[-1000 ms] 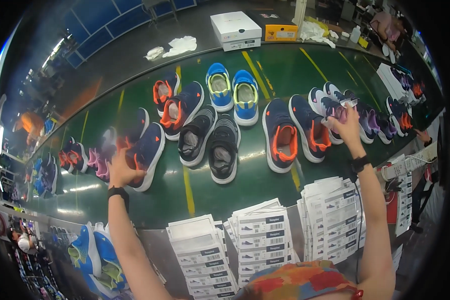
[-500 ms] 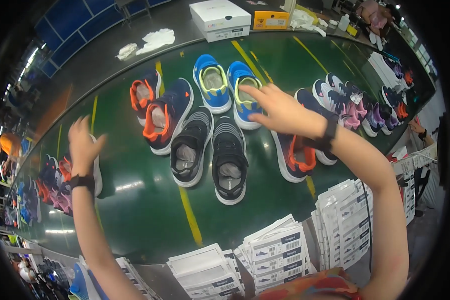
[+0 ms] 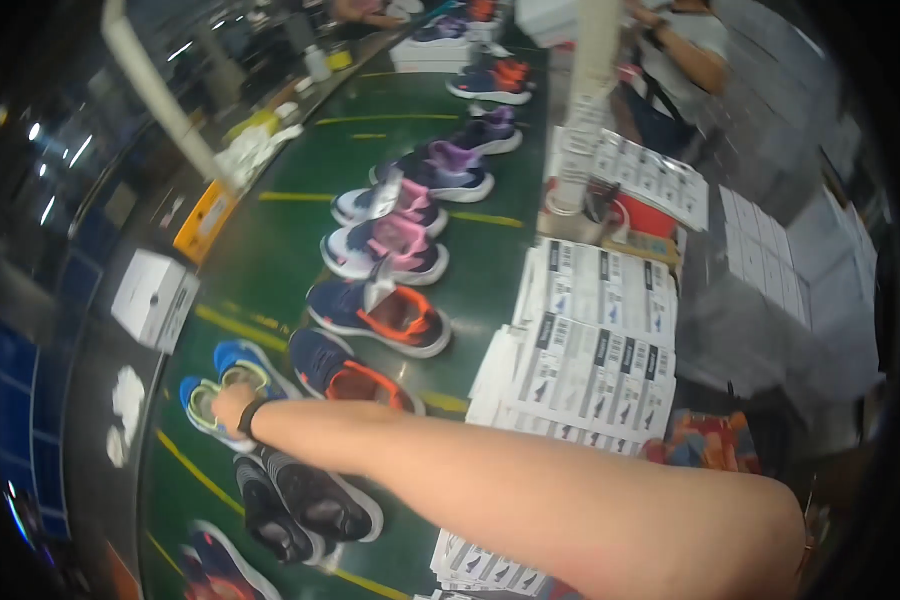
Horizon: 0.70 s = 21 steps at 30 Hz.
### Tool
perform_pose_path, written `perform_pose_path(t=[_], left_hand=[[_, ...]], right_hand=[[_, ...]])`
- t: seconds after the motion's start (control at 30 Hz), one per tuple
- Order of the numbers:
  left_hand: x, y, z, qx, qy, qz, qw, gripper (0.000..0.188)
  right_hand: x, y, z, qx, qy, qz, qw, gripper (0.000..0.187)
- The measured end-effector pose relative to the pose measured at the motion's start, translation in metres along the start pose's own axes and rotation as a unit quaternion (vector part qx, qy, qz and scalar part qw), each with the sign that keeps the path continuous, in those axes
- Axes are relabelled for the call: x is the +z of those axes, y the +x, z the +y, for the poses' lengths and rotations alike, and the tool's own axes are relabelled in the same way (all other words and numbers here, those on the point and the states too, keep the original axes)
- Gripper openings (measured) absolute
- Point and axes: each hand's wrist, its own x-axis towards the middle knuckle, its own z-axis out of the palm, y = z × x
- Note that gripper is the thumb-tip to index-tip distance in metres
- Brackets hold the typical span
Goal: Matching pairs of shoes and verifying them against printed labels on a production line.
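Observation:
My right hand (image 3: 232, 410) reaches across the green belt to a pair of blue sneakers (image 3: 242, 358) with yellow-green linings. Its fingers look curled at the collar of one shoe, partly blurred and hidden. Closer to me stands a pair of black sneakers (image 3: 325, 500) with white soles. Under and beyond my forearm sits a navy sneaker with an orange lining (image 3: 345, 375). Another navy and orange sneaker (image 3: 380, 315) lies just past it. My left hand is out of the picture.
Pink-lined sneakers (image 3: 385, 248) and purple-lined ones (image 3: 450, 172) line the green belt (image 3: 300, 240). Flattened printed cartons (image 3: 590, 350) are stacked along its right side. A white shoebox (image 3: 152, 295) and an orange box (image 3: 205, 220) stand left. A post (image 3: 575, 150) and another person's arm (image 3: 695, 55) are at upper right.
The view has swung to the right along the belt, and my left hand has left it. My right hand's fingers, spread over a blue sneaker before, now look curled at its collar.

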Motion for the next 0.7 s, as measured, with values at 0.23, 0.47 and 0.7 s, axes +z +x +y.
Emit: perform_pose_path(t=[0.23, 0.47, 0.7], left_hand=[[0.006, -0.007, 0.288, 0.106, 0.123, -0.06, 0.985, 0.102], [0.093, 0.035, 0.371, -0.09, 0.099, 0.065, 0.989, 0.089], [0.063, -0.011, 0.372, -0.021, -0.054, 0.059, 0.997, 0.062]], right_hand=[[-0.111, -0.037, -0.01, -0.062, 0.107, 0.094, 0.988, 0.03], [-0.213, -0.178, -0.006, -0.233, 0.232, 0.087, 0.94, 0.04], [-0.255, -0.358, 0.013, -0.172, 0.311, 0.03, 0.934, 0.042]])
